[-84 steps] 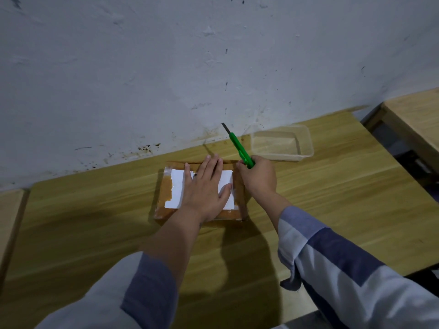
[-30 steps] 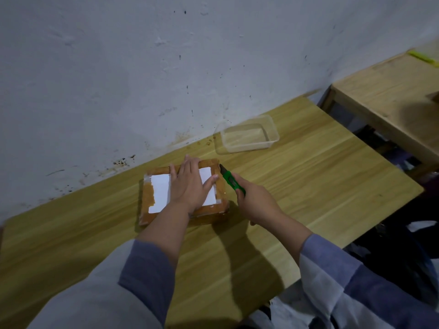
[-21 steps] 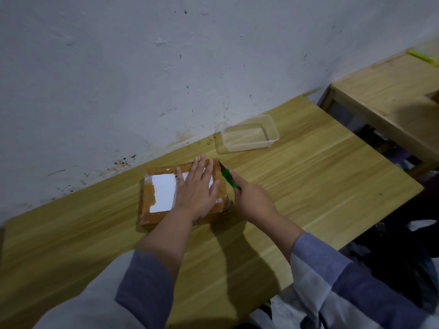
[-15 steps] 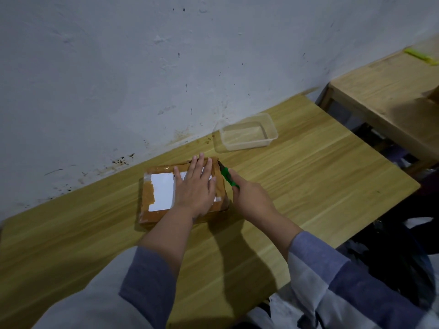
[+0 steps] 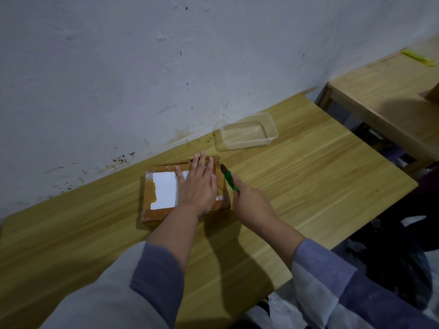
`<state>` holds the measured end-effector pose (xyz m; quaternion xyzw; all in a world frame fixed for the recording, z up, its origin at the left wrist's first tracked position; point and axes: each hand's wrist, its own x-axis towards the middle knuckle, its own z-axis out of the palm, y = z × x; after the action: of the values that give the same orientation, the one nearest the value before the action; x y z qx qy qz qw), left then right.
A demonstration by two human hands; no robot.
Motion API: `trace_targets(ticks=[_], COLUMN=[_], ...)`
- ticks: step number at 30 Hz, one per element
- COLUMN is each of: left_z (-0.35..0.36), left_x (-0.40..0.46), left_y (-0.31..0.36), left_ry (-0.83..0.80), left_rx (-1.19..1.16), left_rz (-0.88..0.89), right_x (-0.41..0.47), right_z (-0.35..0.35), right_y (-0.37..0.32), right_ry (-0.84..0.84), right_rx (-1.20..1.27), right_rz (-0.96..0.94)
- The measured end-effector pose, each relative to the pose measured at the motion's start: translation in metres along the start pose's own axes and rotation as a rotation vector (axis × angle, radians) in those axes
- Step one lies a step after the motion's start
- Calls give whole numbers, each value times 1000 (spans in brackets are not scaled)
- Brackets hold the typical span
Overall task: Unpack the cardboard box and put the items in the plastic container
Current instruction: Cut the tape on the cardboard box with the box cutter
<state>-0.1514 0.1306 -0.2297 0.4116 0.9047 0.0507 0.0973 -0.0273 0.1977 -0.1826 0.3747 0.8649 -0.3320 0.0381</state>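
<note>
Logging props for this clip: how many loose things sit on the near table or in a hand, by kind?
Cardboard box: 1
Plastic container: 1
Green cutter, in the right hand: 1
Total: 3

The cardboard box (image 5: 183, 191) is orange-brown under glossy tape, with a plain white label (image 5: 164, 190) on top. The utility knife (image 5: 229, 179) has a bright green handle and dark tip. The plastic container (image 5: 247, 134) is clear. The table (image 5: 308, 181) is honey-yellow wood grain; the wall (image 5: 142, 67) greyish white, dark-speckled. Sleeves (image 5: 337, 281) show blue and pale grey blocks.
</note>
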Motion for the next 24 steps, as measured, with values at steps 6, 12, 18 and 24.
trace_targets(ticks=[6, 12, 18, 24], left_z=[1, 1, 1, 1], left_x=[0, 0, 0, -1], left_y=[-1, -2, -2, -3], left_ry=[-9, -6, -16, -17], left_rx=[17, -3, 4, 7], left_rz=[-3, -1, 6, 15], right_x=[-7, -18, -26, -30], right_z=[5, 13, 17, 10], right_y=[-5, 1, 2, 14], right_ry=[-6, 39, 46, 138], right_rx=[-120, -131, -124, 134], right_rz=[4, 38, 40, 15])
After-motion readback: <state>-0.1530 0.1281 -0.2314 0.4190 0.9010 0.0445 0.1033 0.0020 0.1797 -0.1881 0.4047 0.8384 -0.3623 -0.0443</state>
